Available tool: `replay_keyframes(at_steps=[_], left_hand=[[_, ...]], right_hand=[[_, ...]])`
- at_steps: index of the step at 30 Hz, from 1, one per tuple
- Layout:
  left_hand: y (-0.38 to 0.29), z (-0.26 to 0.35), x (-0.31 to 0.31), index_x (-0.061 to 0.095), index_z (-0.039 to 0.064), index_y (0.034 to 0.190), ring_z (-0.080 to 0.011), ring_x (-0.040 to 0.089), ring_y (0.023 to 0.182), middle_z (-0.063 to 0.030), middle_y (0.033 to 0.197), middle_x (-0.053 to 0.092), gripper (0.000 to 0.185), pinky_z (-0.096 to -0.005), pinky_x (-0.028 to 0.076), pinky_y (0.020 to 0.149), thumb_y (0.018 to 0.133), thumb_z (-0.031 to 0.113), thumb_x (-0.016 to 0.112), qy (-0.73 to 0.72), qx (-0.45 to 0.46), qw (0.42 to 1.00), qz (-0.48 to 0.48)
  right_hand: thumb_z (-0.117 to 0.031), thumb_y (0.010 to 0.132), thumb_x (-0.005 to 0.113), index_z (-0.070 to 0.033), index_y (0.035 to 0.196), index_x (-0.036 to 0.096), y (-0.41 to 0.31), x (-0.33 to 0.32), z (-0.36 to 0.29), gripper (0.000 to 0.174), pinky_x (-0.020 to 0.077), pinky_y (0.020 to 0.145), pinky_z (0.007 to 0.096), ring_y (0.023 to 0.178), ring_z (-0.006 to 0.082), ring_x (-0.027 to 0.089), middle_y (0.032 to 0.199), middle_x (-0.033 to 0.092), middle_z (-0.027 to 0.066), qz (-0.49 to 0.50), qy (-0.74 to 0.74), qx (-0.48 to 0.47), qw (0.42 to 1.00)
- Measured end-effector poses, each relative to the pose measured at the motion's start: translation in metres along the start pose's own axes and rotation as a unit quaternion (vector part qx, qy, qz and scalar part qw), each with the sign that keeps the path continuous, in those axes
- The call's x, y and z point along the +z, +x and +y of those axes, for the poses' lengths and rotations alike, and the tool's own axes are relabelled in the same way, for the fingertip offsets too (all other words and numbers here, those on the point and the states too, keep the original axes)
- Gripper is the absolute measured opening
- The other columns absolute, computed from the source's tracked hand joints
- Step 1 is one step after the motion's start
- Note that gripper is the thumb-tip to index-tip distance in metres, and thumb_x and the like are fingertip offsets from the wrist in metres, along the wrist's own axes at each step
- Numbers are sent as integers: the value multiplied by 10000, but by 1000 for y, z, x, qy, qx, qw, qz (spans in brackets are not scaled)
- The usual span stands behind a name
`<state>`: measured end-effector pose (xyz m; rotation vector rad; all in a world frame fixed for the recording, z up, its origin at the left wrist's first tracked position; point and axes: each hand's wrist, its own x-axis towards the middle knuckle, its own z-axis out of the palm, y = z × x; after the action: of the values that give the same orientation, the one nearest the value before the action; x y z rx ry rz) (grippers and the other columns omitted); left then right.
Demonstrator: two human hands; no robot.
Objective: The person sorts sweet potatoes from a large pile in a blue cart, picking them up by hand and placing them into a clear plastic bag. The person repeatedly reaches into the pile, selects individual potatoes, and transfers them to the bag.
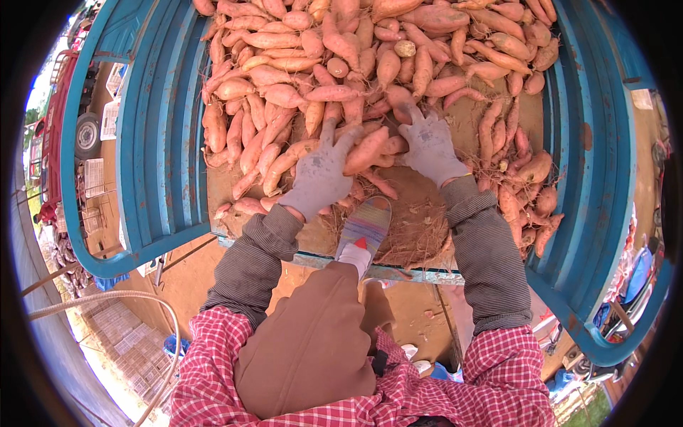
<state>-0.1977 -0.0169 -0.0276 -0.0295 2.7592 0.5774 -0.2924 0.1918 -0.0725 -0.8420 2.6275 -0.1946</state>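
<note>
Both my hands wear pale grey, soiled work gloves and reach into a heap of sweet potatoes (283, 96) on a truck bed. My left hand (323, 173) lies back up over several roots, two fingers spread forward. Its inner side touches a plump sweet potato (368, 151). My right hand (432, 144) comes from the other side, its fingertips against the ends of roots between the hands. Another sweet potato (401, 101) lies just ahead of those fingertips. The undersides of both hands are hidden, so their grip is unclear.
Ribbed blue metal side panels (165, 128) flank the bed (469, 128). A smaller sweet potato pile (525, 187) lies at the right. My foot in a striped shoe (368, 221) rests on the rear edge, beside loose root fibres (416, 243). White crates (94, 176) stand outside.
</note>
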Motion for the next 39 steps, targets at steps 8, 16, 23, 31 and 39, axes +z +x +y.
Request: replay_keyframes(at_steps=[8,16,23,31,39], left_hand=[[24,-10,-4,472,23,1424,-421,602,1157,-275,1251,612,731,-467,495,971,730,138,671,-94,-35,995,-14],[-60,-3,-87,503,-54,1394,-188,662,941,-102,1129,674,681,-311,555,844,736,13,664,-438,-33,891,118],[-119,-39,-132,254,52,1561,-215,587,871,-230,1414,502,801,-340,530,706,855,265,567,-601,45,762,235],[-126,-27,-105,250,154,1566,-221,607,783,-148,1227,577,811,-341,543,643,842,350,559,-654,68,711,248],[-114,27,-75,367,66,1469,-224,592,763,-130,1106,603,745,-347,527,637,839,411,564,-789,139,594,77]], right_hand=[[-303,727,795,-178,1083,710,-8,25,10,387,476,888,522,1111,360,547,1346,472,89,152,39,-55,986],[-280,720,786,-146,1035,717,2,38,-9,350,511,855,482,1068,358,579,1351,465,84,152,125,74,978],[-294,725,776,-164,1131,703,10,35,-35,432,489,984,465,1175,388,569,1481,382,126,158,169,200,952],[-196,756,800,8,1116,668,-58,21,-26,434,538,880,382,1055,211,650,1149,649,100,254,745,102,608],[-141,782,729,33,1229,585,-176,61,-53,500,494,957,335,1041,188,636,1120,656,78,214,942,-66,251]])
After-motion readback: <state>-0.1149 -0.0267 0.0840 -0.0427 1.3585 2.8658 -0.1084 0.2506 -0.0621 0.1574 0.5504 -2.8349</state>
